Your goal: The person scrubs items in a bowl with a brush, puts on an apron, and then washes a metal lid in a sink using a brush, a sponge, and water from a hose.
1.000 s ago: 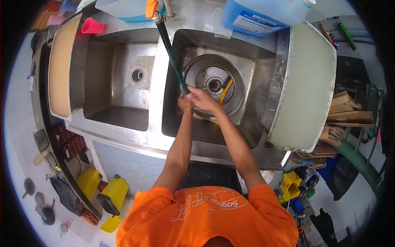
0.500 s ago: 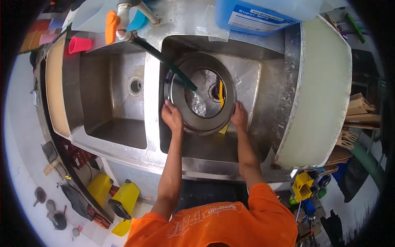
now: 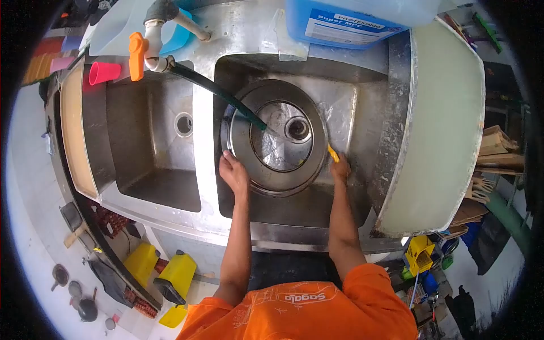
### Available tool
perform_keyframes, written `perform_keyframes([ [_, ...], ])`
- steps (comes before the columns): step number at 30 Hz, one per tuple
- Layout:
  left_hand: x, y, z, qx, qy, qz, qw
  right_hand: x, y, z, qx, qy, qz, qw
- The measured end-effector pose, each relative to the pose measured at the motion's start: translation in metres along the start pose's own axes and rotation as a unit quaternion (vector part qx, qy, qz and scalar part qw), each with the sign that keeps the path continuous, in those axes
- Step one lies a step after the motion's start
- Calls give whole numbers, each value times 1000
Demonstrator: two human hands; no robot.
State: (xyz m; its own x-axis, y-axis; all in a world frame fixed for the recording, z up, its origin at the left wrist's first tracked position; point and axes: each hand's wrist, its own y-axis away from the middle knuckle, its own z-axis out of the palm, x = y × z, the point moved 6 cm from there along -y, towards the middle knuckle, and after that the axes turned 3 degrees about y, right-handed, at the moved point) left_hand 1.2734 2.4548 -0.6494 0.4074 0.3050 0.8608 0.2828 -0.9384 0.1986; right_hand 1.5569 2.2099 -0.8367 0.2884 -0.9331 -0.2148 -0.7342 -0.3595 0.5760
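Observation:
A round metal ring-shaped piece with an open centre lies in the right sink basin. My left hand is closed on its left edge. On the other side my right hand grips a yellow-handled brush beside the ring's right edge; the brush's bristles are hidden. A dark green hose runs from the tap with the orange handle to the ring's centre, where water runs out. The basin's drain shows through the opening.
The left basin adjoins this one. A blue liquid jug and a blue container stand behind the basins, with a pink cup at the left. A pale raised panel borders the right side. Yellow bins stand below.
My hands have parted from the hose end and moved to the ring's two sides. The yellow brush has gone from inside the ring into my right hand. Water now runs from the hose.

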Motion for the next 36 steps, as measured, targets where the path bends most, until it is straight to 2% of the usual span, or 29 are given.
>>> perform_keyframes([
  [2, -15, -2, 5, -9, -29, -25, 999, 4, 11, -8, -16, -33, 77, 996],
  [3, -28, -5, 9, -15, -59, -49, 997, -3, 12, -12, -14, -34, 76, 996],
  [4, -36, -8, 12, 22, -68, -62, 996, 0, 17, -17, 11, -38, 131, 991],
  [5, -52, -8, 16, -21, -71, -134, 988, 3, 21, -22, 39, -42, 183, 982],
  [7, -72, -14, 24, -22, -51, -196, 979, 5, 28, -28, 55, -68, 183, 979],
  [9, -80, -17, 28, -23, -67, -208, 976, 3, 34, -37, 76, -94, 181, 976],
  [11, -120, -33, 40, -107, -63, -158, 980, -17, 49, -59, 167, -108, 83, 977],
  [12, -157, -42, 48, -133, -104, -173, 970, -26, 55, -65, 166, -105, 78, 977],
  [14, -130, -45, 59, -152, -115, -187, 964, -55, 73, -76, 169, -327, -83, 926],
  [15, -120, -47, 66, -171, -126, -195, 957, -64, 76, -75, 167, -325, -84, 927],
  [16, -129, -55, 73, -169, -123, -197, 958, -81, 74, -68, 101, -396, -120, 905],
  [17, -134, -63, 84, -205, -150, -150, 955, -98, 71, -60, 32, -463, -152, 873],
  [18, -140, -68, 93, -240, -178, -104, 948, -124, 68, -64, -25, -514, -159, 843],
  [19, -145, -70, 96, -239, -180, -110, 948, -150, 62, -72, -83, -562, -162, 807],
  [21, -128, -75, 113, -272, -129, 7, 954, -168, 40, -61, -165, -509, -39, 844],
  [22, -119, -77, 115, -271, -131, 3, 954, -173, 29, -53, -167, -508, -36, 844],
  [23, -113, -78, 120, -290, -118, -34, 949, -184, 19, -59, -84, -385, -147, 907],
  [24, -116, -79, 127, -310, -104, -69, 943, -192, 18, -64, 3, -246, -252, 936],
  [25, -123, -84, 134, -313, -102, -70, 942, -189, 15, -60, 6, -245, -250, 937],
  [27, -133, -91, 143, -337, 88, -116, 930, -186, 11, -44, -29, -182, -240, 953],
  [28, -133, -92, 143, -380, 157, -74, 909, -182, 9, -41, -14, -183, -231, 956],
  [29, -142, -92, 144, -380, 157, -76, 908, -177, 7, -38, -14, -181, -230, 956],
  [31, -142, -80, 135, -454, -96, -30, 885, -166, 7, -37, -9, -206, -170, 964],
  [32, -186, -84, 137, -434, -28, -31, 900, -163, 9, -38, 6, -218, -168, 961],
  [33, -182, -82, 136, -434, -30, -30, 900, -160, 10, -33, 5, -220, -168, 961],
  [35, -169, -87, 127, -282, -124, 25, 951, -151, 12, -31, 31, -228, -177, 957],
  [36, -155, -87, 129, -285, -122, 27, 950, -150, 12, -33, 35, -227, -176, 957],
])
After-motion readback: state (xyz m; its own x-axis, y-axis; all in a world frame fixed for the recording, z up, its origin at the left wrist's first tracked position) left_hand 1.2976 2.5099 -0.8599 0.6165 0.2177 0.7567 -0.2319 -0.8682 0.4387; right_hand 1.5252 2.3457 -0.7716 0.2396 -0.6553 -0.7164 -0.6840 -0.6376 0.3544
